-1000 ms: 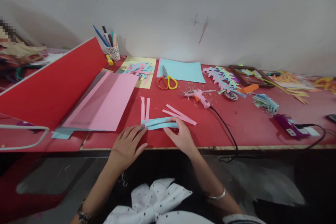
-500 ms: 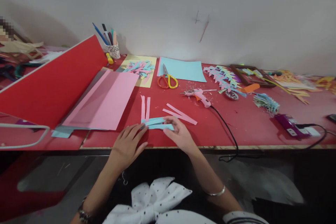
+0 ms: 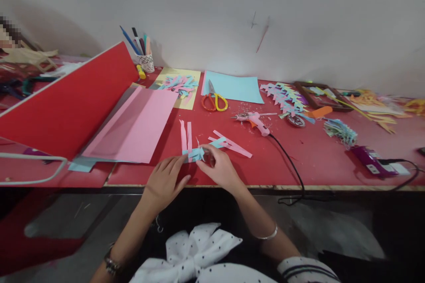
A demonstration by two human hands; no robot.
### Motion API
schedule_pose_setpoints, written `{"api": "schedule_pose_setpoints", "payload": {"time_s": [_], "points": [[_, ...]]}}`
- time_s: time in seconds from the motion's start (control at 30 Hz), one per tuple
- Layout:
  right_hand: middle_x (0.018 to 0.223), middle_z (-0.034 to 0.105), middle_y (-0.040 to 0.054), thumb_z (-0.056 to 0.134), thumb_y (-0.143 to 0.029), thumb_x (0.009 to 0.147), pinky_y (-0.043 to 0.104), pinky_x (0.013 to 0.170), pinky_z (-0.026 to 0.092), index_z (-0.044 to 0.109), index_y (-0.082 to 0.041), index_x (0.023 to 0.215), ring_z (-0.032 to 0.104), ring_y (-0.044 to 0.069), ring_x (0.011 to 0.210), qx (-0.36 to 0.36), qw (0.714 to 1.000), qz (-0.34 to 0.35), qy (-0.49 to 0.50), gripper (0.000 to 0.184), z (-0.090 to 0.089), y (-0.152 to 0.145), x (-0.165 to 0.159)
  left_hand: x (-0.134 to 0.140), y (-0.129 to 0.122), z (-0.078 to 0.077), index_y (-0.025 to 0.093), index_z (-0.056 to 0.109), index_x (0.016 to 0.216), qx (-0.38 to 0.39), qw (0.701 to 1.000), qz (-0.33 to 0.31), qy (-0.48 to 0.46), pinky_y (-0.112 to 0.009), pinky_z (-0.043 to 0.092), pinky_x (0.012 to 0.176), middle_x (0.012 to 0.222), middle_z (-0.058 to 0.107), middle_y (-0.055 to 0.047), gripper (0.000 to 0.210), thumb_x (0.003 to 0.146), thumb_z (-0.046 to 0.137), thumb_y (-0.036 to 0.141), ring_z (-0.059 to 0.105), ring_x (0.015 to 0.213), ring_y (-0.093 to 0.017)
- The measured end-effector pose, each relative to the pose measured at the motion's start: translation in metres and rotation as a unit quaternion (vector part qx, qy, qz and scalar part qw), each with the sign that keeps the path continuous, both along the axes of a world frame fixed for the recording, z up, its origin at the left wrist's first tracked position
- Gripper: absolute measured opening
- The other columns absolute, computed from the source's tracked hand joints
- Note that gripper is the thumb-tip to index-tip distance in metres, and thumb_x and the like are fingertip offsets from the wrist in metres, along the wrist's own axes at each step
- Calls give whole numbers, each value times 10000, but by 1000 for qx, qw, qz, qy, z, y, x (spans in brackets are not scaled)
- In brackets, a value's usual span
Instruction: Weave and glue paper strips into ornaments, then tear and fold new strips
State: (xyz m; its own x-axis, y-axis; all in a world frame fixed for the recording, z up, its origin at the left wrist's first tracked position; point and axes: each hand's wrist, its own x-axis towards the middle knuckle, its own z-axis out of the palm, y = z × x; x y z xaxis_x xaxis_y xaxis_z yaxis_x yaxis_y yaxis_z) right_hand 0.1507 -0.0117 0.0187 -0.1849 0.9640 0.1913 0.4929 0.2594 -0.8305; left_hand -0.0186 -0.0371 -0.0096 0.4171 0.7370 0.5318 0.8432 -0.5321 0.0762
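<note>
Blue paper strips (image 3: pixel 196 154) are being folded by the pinching right hand (image 3: pixel 221 169), best kept flat under the open, pressing left hand (image 3: pixel 165 182).

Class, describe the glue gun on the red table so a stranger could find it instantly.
Start at the red table and find the scissors by the blue sheet. Just right lies the glue gun, pink, the only tool trailing a black cord over the table's front edge.

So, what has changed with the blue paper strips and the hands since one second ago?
The right hand has folded the blue strips toward the left, so they look shorter and bunched; one end sticks out at its far side. The left hand still presses their left end. The pink strips, scissors and glue gun stayed.
</note>
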Motion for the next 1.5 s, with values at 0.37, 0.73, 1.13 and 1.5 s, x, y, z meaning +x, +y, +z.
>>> {"api": "schedule_pose_setpoints", "payload": {"time_s": [0.37, 0.73, 1.13, 1.5], "points": [[864, 655, 34, 545, -246, 693, 295, 722, 488, 585, -184, 911, 610, 153, 770, -75, 990, 50, 109, 230, -2, -2, 18, 8, -1, 1, 164, 541, 1054, 7, 999, 47, 2, -318, 433, 737, 994, 630, -94, 356, 871, 326, 381, 569, 882, -202], [899, 658, 34, 544, -262, 700, 338, 831, 463, 606, -184, 855, 607, 172, 865, -95, 983, 71, 141, 184, -1, 0, 27, 43, 17, 26, 188, 615, 870, -24, 998, 43, 37, -320, 363, 659, 795, 619, -49, 151, 810, 497, 261, 564, 739, -194], [756, 558, 5, 504, -217, 714, 280, 695, 451, 539, -195, 916, 546, 132, 714, -20, 997, 17, 79, 205, -6, 5, 46, 41, 18, 24, 170, 604, 735, -43, 996, 71, -19, -300, 380, 668, 662, 645, -29, 199, 818, 436, 235, 599, 626, -166], [1054, 565, 89, 473, -279, 810, 447, 921, 234, 590, -216, 976, 478, 237, 1022, 119, 947, -30, -298, 213, 4, -3, 27, 34, 21, 20, 181, 572, 711, -148, 971, 93, -160, -229, 395, 516, 627, 645, -5, 218, 811, 433, 316, 582, 538, -136]]}}
